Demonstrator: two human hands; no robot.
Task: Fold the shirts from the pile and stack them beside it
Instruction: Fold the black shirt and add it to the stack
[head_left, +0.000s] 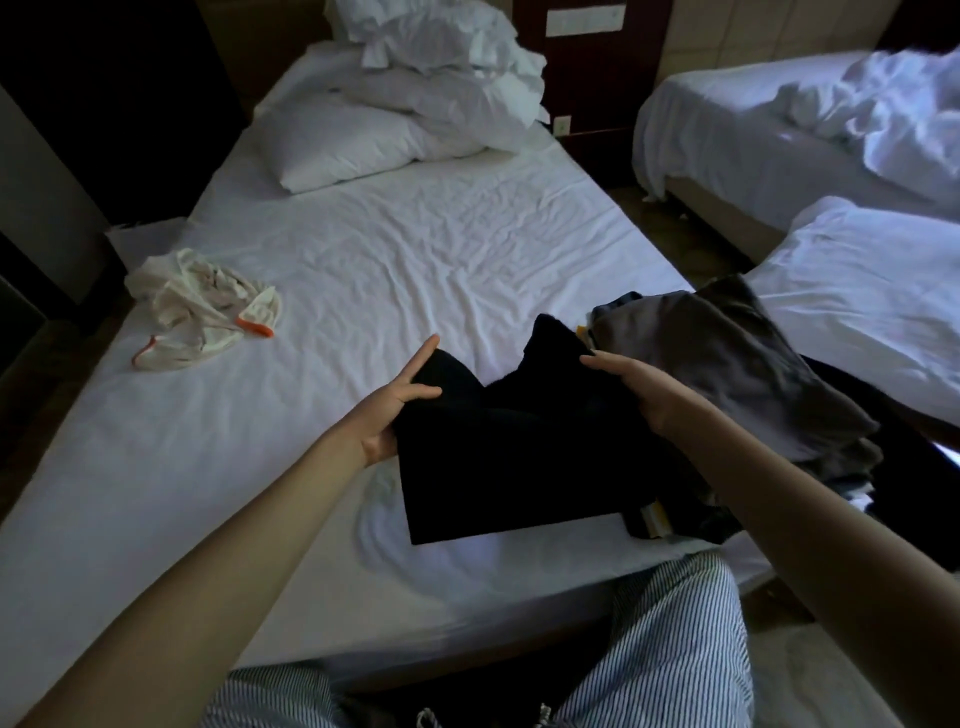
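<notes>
Looking down through the head camera, I see the left hand (400, 402) pinching the left edge of a black shirt (519, 457) between thumb and fingers, the forefinger stretched out straight. The shirt's long axis runs left to right across the near part of the bed (389, 249). Its straight lower edge lies on the sheet, roughly parallel to the bed's near edge, while the top edge is lifted and sags in a V between the hands. I cannot tell which end is the collar. The right hand (644, 389) grips the top right corner, fingers curled over the cloth.

Left of the shirt, bare wrinkled sheet stretches to the bed's left edge, and beyond the shirt it runs on toward the head end. The shirt's lower edge lies just short of the mattress's near edge. Its right side touches the pile of shirts (727, 358), which sits at the bed's right edge with a grey one on top.

Near the left edge lies a crumpled cream garment (202, 306) with orange trim, well apart from the shirt. At the head end, pillows (343, 145) lie under a bunched white duvet (447, 57). Across a strip of floor (691, 244) to the right stands a second bed (753, 140) with rumpled linen. Striped trousers (675, 649) fill the bottom of my view.
</notes>
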